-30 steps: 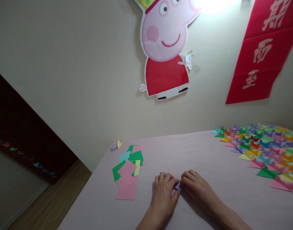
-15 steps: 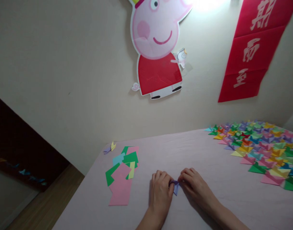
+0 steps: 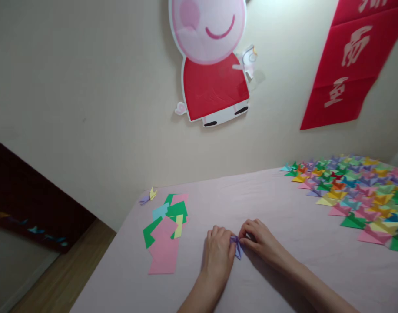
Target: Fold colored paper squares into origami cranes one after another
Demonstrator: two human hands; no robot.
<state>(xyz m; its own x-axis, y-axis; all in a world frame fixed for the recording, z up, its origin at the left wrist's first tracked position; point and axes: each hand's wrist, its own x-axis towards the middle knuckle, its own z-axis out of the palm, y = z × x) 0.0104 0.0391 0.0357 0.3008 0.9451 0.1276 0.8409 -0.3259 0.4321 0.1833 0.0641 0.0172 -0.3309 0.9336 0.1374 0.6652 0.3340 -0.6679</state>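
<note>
A small piece of purple folded paper [image 3: 239, 252] lies low at the table's near middle, between my two hands. My left hand [image 3: 218, 248] presses it from the left side, with the thumb and fingers closed on its edge. From the right, my right hand [image 3: 259, 238] has its thumb and index finger pinched at the paper's upper right edge; the other fingers are curled in. Part of the paper is hidden beneath my left fingers.
Pink, green, blue and yellow paper sheets [image 3: 164, 256] lie overlapping left of my hands. Two small folded pieces, one purple [image 3: 144, 200] and one yellow [image 3: 152, 194], sit at the far left corner. Rows of colourful folded paper cranes [image 3: 352, 195] cover the table's right side.
The view has tilted down slightly. My right fingers have shifted to the paper's upper edge and curled more, and more folds of the purple paper show. My left hand stays on it.
</note>
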